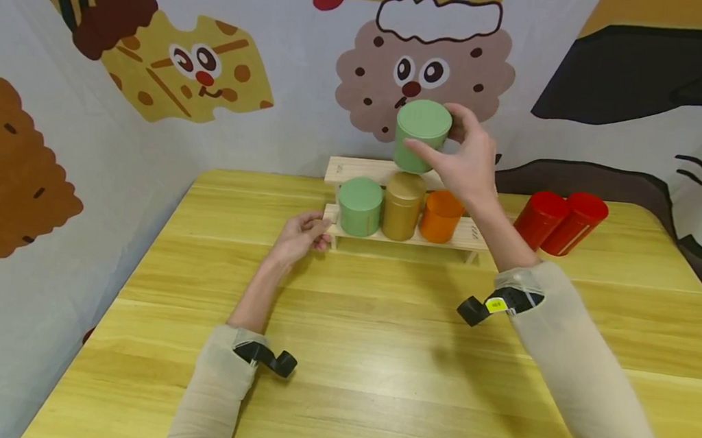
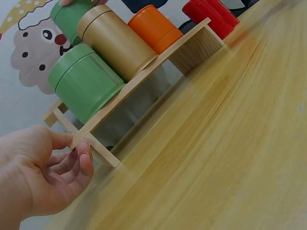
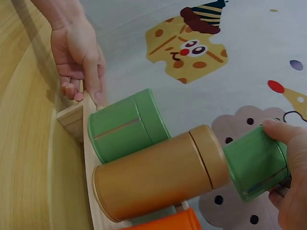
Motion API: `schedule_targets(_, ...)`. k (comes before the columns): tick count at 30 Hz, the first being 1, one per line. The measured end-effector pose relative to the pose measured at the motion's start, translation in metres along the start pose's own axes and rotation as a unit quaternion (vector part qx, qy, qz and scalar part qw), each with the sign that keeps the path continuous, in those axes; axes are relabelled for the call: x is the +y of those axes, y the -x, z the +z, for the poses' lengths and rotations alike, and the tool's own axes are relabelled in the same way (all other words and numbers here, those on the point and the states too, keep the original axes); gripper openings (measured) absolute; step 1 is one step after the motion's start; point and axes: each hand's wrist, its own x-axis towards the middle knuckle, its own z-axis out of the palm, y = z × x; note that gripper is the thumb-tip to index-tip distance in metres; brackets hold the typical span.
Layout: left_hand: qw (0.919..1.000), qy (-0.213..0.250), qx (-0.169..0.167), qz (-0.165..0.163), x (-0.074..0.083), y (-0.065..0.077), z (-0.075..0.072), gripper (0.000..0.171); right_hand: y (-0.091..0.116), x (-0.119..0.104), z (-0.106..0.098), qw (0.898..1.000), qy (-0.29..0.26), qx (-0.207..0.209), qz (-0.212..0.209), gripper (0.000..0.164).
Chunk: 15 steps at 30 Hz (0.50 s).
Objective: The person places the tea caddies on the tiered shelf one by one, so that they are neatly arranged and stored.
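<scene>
My right hand (image 1: 471,165) grips a small green tin (image 1: 415,145) between thumb and fingers, holding it upright above the upper tier of a two-tier wooden rack (image 1: 357,170). On the lower tier stand another green tin (image 1: 360,209), a taller gold tin (image 1: 402,209) and an orange tin (image 1: 440,218), side by side. At the rack's left end, my left hand (image 1: 296,237) pinches the edge of the lower tier, thumb on top, as the left wrist view shows. The gold tin (image 3: 158,172) overlaps the raised tin (image 3: 256,160) in the right wrist view.
Two red tins (image 1: 539,219) stand together on the wooden table (image 1: 353,350), right of the rack. Behind the table hangs a pale cloth (image 1: 299,91) printed with cartoon biscuits and cheese. A camera (image 1: 474,311) is strapped to each sleeve.
</scene>
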Motion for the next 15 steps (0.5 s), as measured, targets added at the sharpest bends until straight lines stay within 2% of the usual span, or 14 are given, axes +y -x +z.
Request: schedule_targets(15,1.0,0.0,-0.005,0.002,0.0,0.0,0.0,0.041,-0.01,-0.007,0.034,0.999,0.016,-0.029,-0.012,0.075)
